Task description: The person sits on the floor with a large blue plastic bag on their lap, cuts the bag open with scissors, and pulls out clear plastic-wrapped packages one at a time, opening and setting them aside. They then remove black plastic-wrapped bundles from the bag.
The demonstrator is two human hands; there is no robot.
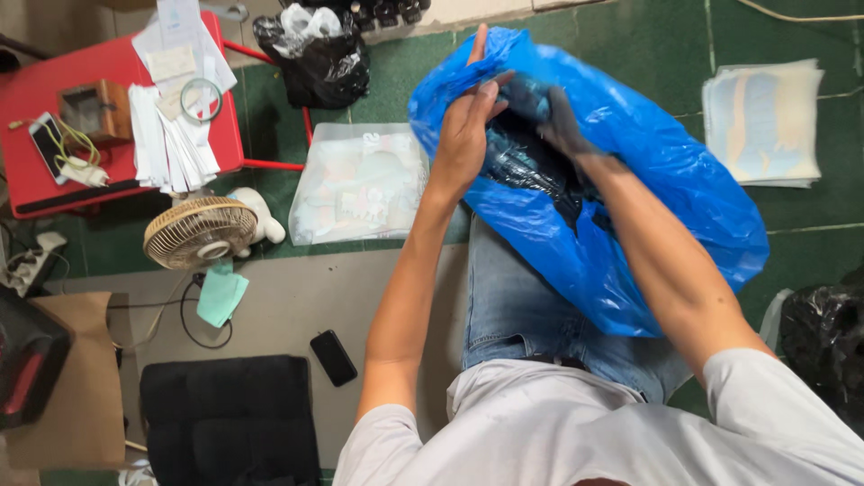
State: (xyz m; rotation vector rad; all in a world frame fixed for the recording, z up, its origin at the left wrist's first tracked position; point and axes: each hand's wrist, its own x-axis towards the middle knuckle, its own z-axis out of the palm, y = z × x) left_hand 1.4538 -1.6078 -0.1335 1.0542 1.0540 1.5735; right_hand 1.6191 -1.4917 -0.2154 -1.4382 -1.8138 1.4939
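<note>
At the upper left of the frame stands a low red table point(36, 90) with a small wooden box point(94, 110), white paper strips point(171, 148) and a phone with a cable point(47, 147). Below it, on the floor, a small beige electric fan point(200, 232) lies beside a folded pale green cloth point(220, 292). A black flat phone point(333, 357) lies on the grey mat at the lower centre-left, and above it rests a clear plastic packet of pale printed sheets point(360, 184).

At the centre, the left hand point(463, 135) is up at the mouth of a big blue thin plastic bag point(666, 180), fingers pressed together and pinching the blue rim. The bag lies over the person's lap, on the blue jeans point(513, 306), and reaches to the upper centre of the frame. The right hand point(558, 121) is inside the bag opening, on dark glossy material point(522, 166); I cannot tell if it is spread or closed, because the film covers it.

The bag seems light, soft and slippery, and the film probably tears easily, so the gathered rim looks the safest place to hold.

At the upper right lies a stack of pale sheets point(763, 121), and at the lower right a black plastic bag point(823, 346).
</note>
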